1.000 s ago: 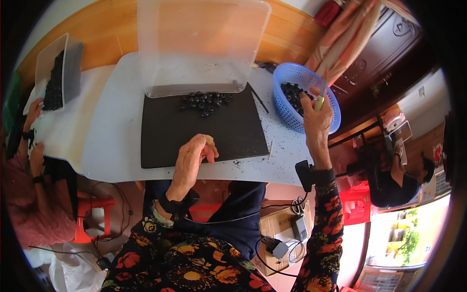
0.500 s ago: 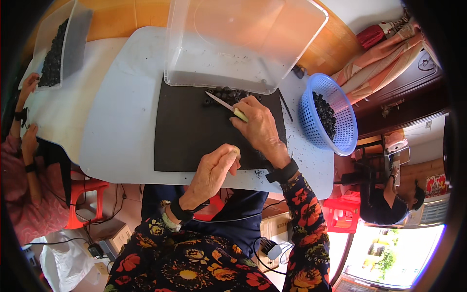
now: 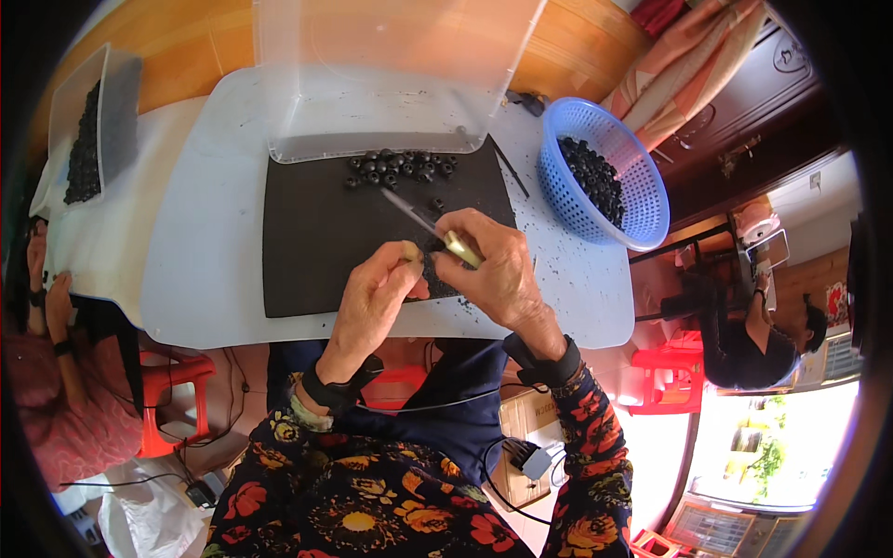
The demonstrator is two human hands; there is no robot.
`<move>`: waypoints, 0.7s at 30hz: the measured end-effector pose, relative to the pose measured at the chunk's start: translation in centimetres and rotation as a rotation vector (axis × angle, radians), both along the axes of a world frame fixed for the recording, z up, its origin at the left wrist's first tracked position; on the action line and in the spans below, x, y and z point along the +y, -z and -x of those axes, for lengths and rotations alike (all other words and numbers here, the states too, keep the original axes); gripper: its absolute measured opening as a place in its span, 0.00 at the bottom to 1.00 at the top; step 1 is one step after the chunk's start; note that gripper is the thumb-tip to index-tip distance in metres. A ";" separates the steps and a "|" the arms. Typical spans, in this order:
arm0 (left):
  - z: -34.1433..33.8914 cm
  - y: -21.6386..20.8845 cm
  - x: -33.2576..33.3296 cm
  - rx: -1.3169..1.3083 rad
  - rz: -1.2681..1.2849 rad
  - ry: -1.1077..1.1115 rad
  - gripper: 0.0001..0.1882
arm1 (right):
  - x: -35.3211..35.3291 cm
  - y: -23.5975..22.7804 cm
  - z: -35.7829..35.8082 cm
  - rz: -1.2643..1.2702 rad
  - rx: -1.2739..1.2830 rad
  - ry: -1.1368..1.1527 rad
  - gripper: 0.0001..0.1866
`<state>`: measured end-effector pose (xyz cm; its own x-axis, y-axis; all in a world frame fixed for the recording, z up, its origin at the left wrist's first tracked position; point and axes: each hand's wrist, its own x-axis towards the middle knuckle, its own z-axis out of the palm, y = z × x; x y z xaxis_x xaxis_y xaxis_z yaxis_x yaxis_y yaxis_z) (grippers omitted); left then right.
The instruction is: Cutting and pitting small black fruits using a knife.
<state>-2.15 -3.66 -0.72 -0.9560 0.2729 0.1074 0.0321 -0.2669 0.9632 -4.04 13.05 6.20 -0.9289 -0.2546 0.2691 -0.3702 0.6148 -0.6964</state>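
My right hand [image 3: 495, 270] is closed around the pale green handle of a small knife [image 3: 414, 212], its blade pointing up and left over a black mat [image 3: 321, 237]. Close beside it on the left, my left hand [image 3: 379, 290] is pinched at thumb and forefinger. Whatever those fingertips hold is hidden. Small round black pieces with holes [image 3: 377, 169] lie in a cluster along the mat's far edge, and a few sit apart near the blade.
A clear plastic bin [image 3: 279, 153] stands on its side behind the mat. To the right is a blue basket [image 3: 659, 209] of black pieces, with a thin dark stick [image 3: 509, 167] nearby. At far left, another person's hands [image 3: 58, 302] are by a second clear bin [image 3: 121, 112].
My hands have come closer together, the right one drawing the knife back from the black pieces toward my left hand. The whole view has shifted slightly.
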 end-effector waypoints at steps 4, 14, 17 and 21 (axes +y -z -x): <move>0.2 0.0 0.6 -0.012 -0.049 0.062 0.12 | 0.5 0.4 -1.5 0.040 0.093 -0.082 0.16; -0.6 0.0 1.6 -0.054 -0.135 0.088 0.09 | 1.7 2.6 -3.9 0.308 -0.056 0.187 0.05; -0.9 -0.3 2.0 -0.033 -0.155 0.092 0.10 | 2.7 3.5 -4.5 0.163 -0.128 0.343 0.13; -0.9 0.0 2.4 0.011 -0.143 0.103 0.11 | 3.2 4.3 -5.5 0.144 -0.082 0.264 0.13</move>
<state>-1.20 -1.26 -0.68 -0.9222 0.3507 0.1629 0.0080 -0.4037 0.9148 1.44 16.20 1.88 -0.9779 0.0336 0.2061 -0.1497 0.5752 -0.8042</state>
